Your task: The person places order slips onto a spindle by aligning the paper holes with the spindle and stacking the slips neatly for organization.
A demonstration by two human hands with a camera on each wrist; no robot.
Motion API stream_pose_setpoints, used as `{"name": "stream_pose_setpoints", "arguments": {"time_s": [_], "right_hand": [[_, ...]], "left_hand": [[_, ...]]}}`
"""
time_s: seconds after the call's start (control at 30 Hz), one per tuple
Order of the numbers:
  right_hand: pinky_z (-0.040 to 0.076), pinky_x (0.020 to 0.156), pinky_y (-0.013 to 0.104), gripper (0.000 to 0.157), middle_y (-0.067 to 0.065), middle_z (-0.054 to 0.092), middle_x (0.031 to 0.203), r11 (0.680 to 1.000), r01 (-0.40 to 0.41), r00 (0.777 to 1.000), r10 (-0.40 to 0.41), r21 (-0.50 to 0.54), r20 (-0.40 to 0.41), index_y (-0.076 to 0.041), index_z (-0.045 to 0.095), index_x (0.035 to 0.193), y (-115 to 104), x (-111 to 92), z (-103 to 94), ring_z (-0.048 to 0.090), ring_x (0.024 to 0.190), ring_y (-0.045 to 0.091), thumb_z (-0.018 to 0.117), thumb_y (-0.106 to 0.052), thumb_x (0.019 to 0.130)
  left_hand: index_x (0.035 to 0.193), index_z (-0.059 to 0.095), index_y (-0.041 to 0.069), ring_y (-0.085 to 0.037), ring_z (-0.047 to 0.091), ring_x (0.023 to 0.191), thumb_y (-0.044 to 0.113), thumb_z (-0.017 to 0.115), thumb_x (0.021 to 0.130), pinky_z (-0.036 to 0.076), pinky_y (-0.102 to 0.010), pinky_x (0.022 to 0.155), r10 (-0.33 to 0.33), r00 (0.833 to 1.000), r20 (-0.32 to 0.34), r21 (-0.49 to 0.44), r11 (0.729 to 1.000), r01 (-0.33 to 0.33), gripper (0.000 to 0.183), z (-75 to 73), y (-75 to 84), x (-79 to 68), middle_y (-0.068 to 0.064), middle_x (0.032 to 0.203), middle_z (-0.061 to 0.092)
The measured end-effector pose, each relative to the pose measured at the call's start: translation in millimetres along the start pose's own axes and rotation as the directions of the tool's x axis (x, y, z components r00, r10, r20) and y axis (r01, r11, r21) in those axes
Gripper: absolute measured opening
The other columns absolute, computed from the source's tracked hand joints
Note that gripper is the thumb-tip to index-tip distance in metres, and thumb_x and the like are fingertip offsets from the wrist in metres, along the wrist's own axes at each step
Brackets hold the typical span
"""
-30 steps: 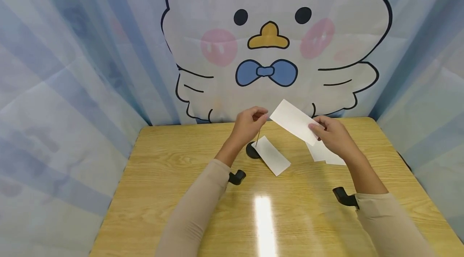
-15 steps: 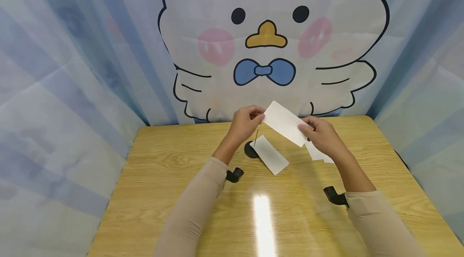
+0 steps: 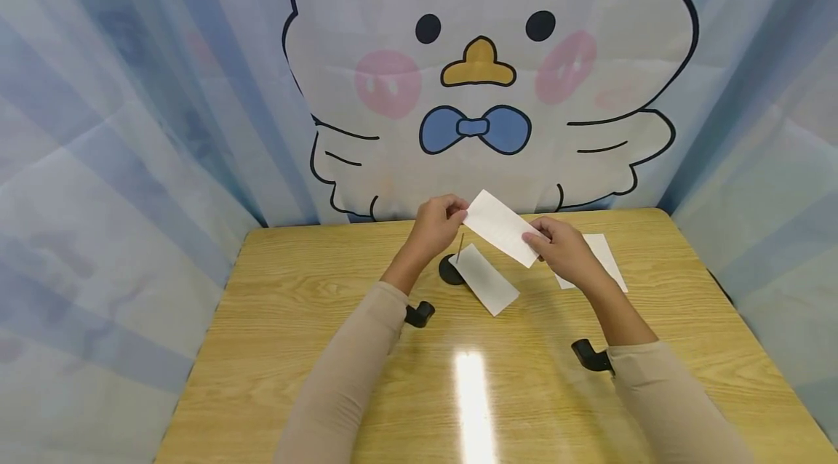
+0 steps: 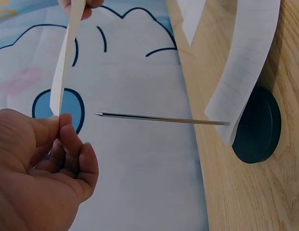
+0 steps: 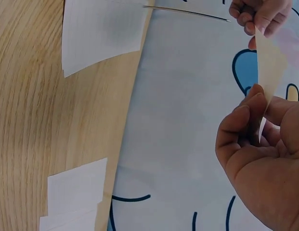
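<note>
A white slip of paper [image 3: 499,225] is held up above the far part of the table. My left hand [image 3: 435,228] pinches its left end between thumb and fingertips. The right hand [image 3: 559,250] grips the opposite end. Below the left hand stands a receipt spike [image 4: 154,118], a thin pointed metal rod on a round black base [image 4: 265,130]. Another white slip [image 3: 487,284] is pierced near its end by the rod and sits low on it, covering part of the base. In the left wrist view the rod's tip is bare, to the right of the left fingers.
More white slips [image 3: 604,254] lie overlapping on the wooden table [image 3: 294,318], partly behind the right forearm. A curtain with a cartoon character [image 3: 393,180] hangs along the table's far edge. Black wrist mounts [image 3: 592,356] stick out from both sleeves.
The right hand has carried the slip leftward to the left hand. The left hand, free of the slip a second ago, now pinches its left end. The pierced slip stays put.
</note>
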State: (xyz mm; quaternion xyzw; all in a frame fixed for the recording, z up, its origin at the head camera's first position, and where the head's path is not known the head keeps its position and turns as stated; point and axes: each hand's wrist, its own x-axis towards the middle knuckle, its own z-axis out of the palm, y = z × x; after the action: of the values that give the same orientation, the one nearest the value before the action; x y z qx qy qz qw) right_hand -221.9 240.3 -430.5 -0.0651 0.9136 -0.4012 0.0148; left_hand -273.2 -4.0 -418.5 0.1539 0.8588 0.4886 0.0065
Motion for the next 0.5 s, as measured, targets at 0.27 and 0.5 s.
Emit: {"name": "stream_pose_setpoints", "arguments": {"time_s": [0.27,0.5], "right_hand": [[0.047,0.058,0.03,0.024,0.009,0.06,0.082,1.0,-0.018,1.0,0.018,-0.018,0.004,-0.009,0.061,0.106,2,0,7.2,0.057,0.074,0.029,0.054,-0.031,0.099],[0.046,0.058,0.029,0.028,0.009,0.061,0.083,0.999,-0.037,0.999,0.037,-0.027,0.013,-0.008,0.061,0.11,4,1,10.7,0.057,0.073,0.026,0.054,-0.033,0.099]], "left_hand": [[0.108,0.068,0.011,-0.015,0.058,0.079,0.019,0.057,0.098,0.05,-0.025,0.067,-0.02,1.0,-0.003,0.032,0.999,0.02,0.017,3.1,-10.3,0.1,-0.001,0.088,0.063],[0.109,0.068,0.011,-0.015,0.058,0.078,0.019,0.057,0.098,0.05,-0.025,0.066,-0.024,1.0,0.011,0.032,0.999,0.024,0.018,5.0,-17.7,0.0,-0.001,0.089,0.063]]}}
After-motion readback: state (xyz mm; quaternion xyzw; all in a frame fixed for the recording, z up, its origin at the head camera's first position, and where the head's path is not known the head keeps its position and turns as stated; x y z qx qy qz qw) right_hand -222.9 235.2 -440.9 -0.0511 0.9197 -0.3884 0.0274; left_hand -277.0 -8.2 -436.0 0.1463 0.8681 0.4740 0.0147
